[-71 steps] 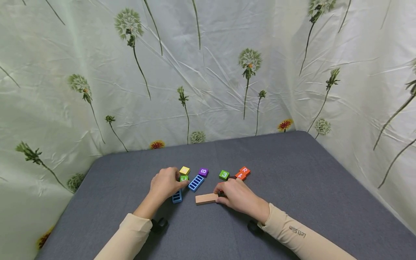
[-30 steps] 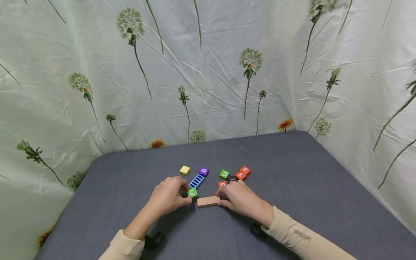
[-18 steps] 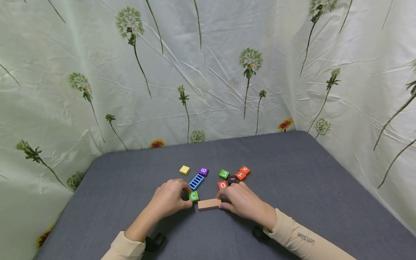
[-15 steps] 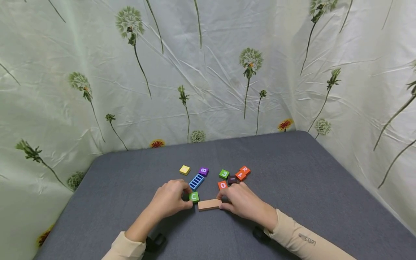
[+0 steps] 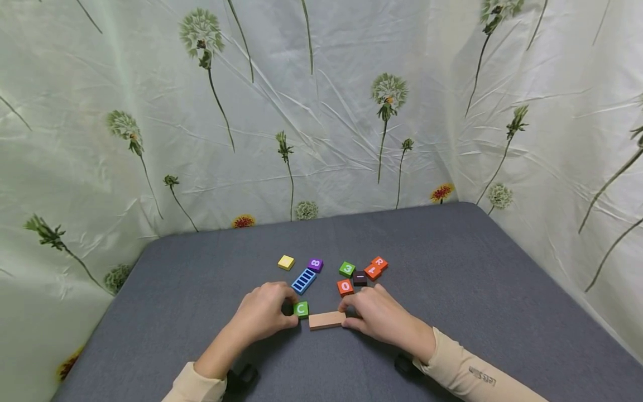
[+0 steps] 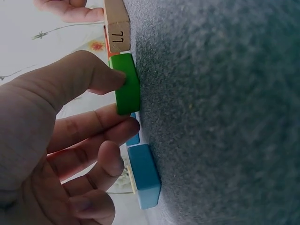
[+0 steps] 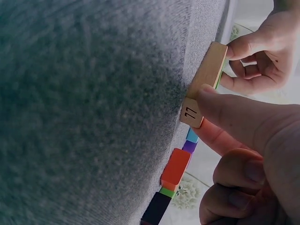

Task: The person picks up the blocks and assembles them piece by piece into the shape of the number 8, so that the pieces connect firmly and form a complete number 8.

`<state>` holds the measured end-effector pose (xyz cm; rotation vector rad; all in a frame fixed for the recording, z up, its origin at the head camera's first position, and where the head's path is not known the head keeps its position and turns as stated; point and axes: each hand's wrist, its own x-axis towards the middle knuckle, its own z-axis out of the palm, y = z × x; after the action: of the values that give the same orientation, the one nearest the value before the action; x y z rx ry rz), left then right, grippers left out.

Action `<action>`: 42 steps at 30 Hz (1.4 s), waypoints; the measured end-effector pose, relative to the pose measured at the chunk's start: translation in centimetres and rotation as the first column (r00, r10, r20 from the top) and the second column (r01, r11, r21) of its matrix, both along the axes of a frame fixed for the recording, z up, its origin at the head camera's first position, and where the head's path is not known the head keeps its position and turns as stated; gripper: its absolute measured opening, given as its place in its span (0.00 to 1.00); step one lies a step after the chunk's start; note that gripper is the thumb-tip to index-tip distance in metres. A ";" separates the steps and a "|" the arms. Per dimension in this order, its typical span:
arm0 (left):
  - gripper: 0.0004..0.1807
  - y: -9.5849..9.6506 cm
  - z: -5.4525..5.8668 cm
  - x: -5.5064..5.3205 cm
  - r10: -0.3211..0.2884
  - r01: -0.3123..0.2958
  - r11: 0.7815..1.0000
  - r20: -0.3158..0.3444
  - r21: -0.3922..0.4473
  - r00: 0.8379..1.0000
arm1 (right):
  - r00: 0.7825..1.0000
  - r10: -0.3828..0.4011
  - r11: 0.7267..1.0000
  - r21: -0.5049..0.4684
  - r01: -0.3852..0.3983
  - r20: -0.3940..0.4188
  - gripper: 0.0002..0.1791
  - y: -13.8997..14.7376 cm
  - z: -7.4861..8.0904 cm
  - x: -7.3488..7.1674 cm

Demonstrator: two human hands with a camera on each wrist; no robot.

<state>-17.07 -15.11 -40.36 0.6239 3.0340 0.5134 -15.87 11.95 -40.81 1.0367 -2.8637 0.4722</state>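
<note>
My left hand pinches a green letter tile marked C between thumb and fingers, low on the table. Just right of it, the plain wooden block lies flat, its right end between the thumb and fingers of my right hand. The wooden block's end reads 77 in the right wrist view. A blue block stands by the lower fingers in the left wrist view; the left hand hides it from the head view.
Behind the hands lie a blue barred tile, a purple 8 tile and a yellow tile. Further right are a green 3 tile, a dark tile and several orange-red tiles. A floral curtain borders the grey table.
My left hand has brought the green C tile from beside the yellow tile nearer to me, close to the wooden block's left end. The wooden block has slid slightly nearer and rightward with my right hand.
</note>
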 end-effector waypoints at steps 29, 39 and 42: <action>0.08 0.0 -0.8 0.2 0.012 -0.012 0.999 -0.007 0.032 1.000 | 1.000 0.002 1.000 -0.019 -0.002 0.029 0.08 0.2 0.2 0.0; 0.09 -0.2 -0.8 0.2 0.008 -0.008 0.999 -0.002 0.050 1.000 | 0.999 -0.007 1.000 -0.023 0.008 0.051 0.08 0.2 0.0 -0.1; 0.10 -0.2 -0.7 0.3 0.009 -0.009 0.998 0.002 0.064 1.000 | 0.999 -0.010 1.000 -0.020 0.011 0.048 0.08 0.1 -0.1 -0.2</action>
<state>-16.78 -15.32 -41.09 0.6127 3.0307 0.6136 -16.07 12.06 -40.91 1.0204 -2.8980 0.5305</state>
